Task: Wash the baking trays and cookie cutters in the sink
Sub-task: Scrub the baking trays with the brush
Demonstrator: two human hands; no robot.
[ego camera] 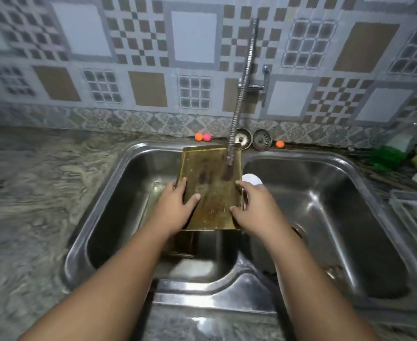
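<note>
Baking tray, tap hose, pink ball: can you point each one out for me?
baking tray (213,193): head view, stained middle of its inner face.
tap hose (248,57): head view, upper stretch of the ribbed metal.
pink ball (207,137): head view, its centre.

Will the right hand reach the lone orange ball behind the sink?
Probably not yet: the right hand grips the golden metal baking tray. Once freed, nothing seems to block the lone orange ball.

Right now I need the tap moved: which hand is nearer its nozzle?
Right. The right hand grips the tray's right edge near the nozzle; the left hand holds the opposite edge, farther off.
</note>
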